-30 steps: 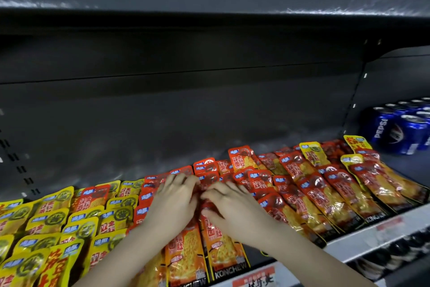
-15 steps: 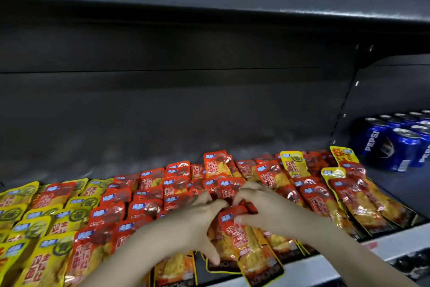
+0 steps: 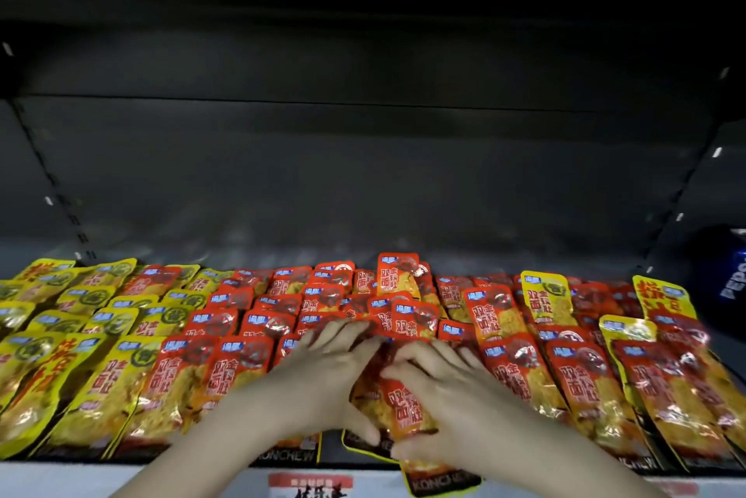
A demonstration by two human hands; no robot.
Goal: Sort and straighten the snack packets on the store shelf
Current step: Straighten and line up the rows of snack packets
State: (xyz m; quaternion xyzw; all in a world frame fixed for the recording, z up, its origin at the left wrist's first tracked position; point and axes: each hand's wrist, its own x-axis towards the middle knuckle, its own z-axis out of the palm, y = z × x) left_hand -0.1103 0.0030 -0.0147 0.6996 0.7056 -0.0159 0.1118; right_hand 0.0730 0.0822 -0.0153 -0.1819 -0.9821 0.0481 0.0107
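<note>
Snack packets (image 3: 258, 320) cover the front of a dark store shelf (image 3: 363, 247), lying flat in overlapping rows that run from the left edge to the right. Yellow packets (image 3: 76, 320) fill the left end, red packets fill the middle and right, and a few yellow ones (image 3: 543, 297) sit mixed in among the red on the right. One red packet (image 3: 397, 273) at the back stands up higher than its neighbours.

Both hands are down on the red packets near the shelf's front edge, close together. The left hand (image 3: 323, 380) lies with its fingers spread over the packets and its thumb low against the side of one red packet (image 3: 403, 400). The right hand (image 3: 448, 396) is on the other side of that same packet, fingers curled over its top and thumb under its lower end, so the packet is pinched between the two hands. It sits tilted, out of line with the rows around it. Its black bottom edge pokes forward past the shelf's white front strip (image 3: 121, 477).

A blue drink can (image 3: 730, 279) shows at the far right, cut off by the frame edge.
</note>
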